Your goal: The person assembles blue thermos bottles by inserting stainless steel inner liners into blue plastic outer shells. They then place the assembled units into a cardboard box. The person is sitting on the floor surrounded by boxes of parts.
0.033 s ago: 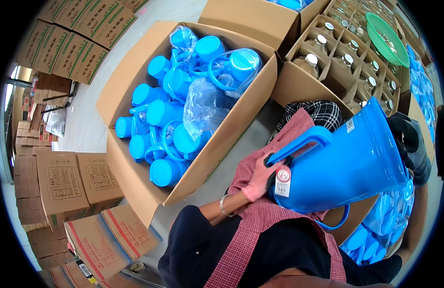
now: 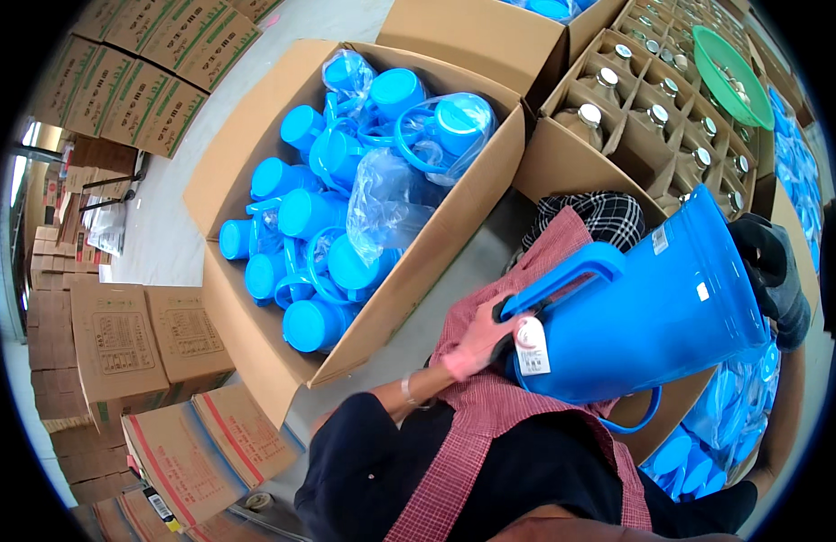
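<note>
A large blue plastic jug (image 2: 653,316) with a moulded handle lies on its side across my lap, over a red checked apron. My left hand (image 2: 479,341), in a pink glove, grips the jug at its base by the lower end of the handle. A white tag (image 2: 532,350) hangs beside that hand. My right hand (image 2: 772,271), in a dark glove, holds the jug's wide open end at the right.
An open cardboard box (image 2: 246,126) ahead on the left holds several blue jugs and clear plastic bags. A divided carton (image 2: 562,154) of silver-capped glass bottles stands ahead on the right, with a green basin (image 2: 729,63) on it. Sealed cartons (image 2: 120,339) are stacked at the left. Bagged blue parts (image 2: 707,443) lie at the lower right.
</note>
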{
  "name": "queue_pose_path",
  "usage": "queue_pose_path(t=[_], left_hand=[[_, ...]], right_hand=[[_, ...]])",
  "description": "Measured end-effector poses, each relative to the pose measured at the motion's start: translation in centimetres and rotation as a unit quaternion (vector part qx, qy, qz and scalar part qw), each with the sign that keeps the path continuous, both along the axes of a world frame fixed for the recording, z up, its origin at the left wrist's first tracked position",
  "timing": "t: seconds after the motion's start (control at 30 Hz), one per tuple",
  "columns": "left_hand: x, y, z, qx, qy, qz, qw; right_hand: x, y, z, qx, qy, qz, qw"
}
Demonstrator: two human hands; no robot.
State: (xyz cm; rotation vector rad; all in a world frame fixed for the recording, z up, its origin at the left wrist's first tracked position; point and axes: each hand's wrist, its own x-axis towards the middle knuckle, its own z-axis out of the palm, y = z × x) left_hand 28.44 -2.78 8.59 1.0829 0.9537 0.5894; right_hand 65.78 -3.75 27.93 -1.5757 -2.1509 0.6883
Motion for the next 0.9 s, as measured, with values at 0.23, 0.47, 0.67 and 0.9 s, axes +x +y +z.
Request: queue_pose_path(t=[0.23,0.47,0.67,0.9], left_hand=[[-10.5,14.8,5.4,0.306,0.294,0.136,0.895],[-10.9,20.6,2.3,0.4,0.546,0.165,0.718],[5.2,17.4,1.1,0.357,0.193,0.181,0.896],[9.7,14.9,0.2,0.462,0.145,0.131,0.865]], right_hand=[[0.3,2.3,-2.1,-0.073,0.073,-0.096,0.99],[4.8,5.4,-9.6,0.105,0.276,-0.145,0.944],[-3.8,12.7,-15.5,-0.145,0.545,-0.028,0.825],[-8.5,16.1,-14.1,-0.224,0.498,0.018,0.837]])
